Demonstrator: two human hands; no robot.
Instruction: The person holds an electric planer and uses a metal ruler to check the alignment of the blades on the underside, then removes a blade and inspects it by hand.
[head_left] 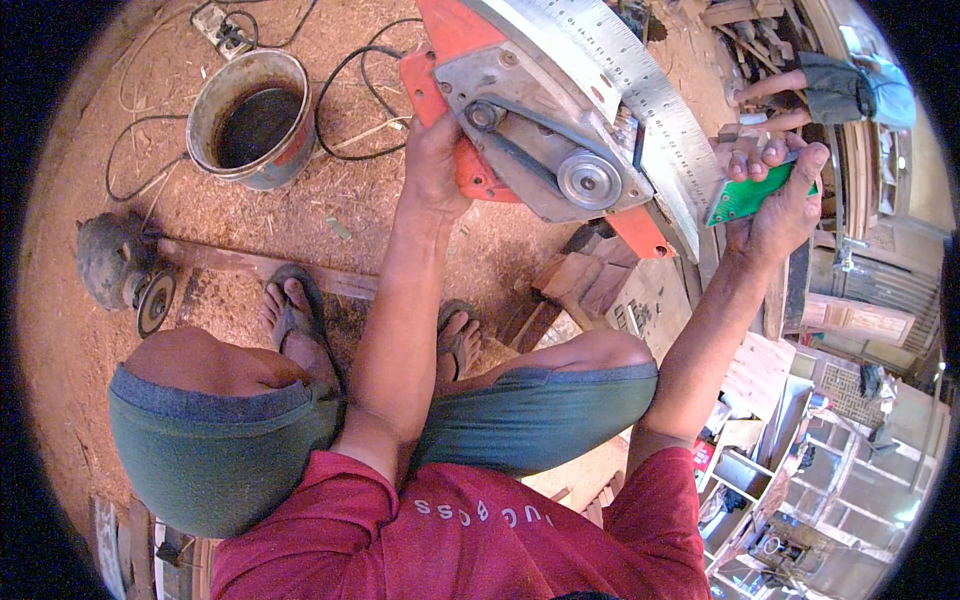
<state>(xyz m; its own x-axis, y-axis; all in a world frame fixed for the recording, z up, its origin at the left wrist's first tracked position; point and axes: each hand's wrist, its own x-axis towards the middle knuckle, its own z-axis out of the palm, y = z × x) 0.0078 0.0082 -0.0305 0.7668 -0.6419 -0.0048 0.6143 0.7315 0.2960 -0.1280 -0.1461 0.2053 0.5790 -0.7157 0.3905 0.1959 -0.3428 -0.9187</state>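
My left hand (437,165) is closed around the red body of an electric planer (545,130), held up on its side. Its side cover is off, showing a black belt (525,150) around a small pulley and a larger silver pulley (590,180). In my right hand (780,205) is the green handle (755,192) of a try square, gripped between thumb and fingers. The square's steel blade (640,85), marked like a ruler, lies along the planer's sole side. Whether it touches along its whole length I cannot tell.
A bucket of dark liquid (250,125) stands at the upper left, near a power strip (220,28) and black cables. Further left sits a motor with a grinding disc (112,262). Wood blocks (590,275) lie below the planer. Another person (838,88) is at the upper right.
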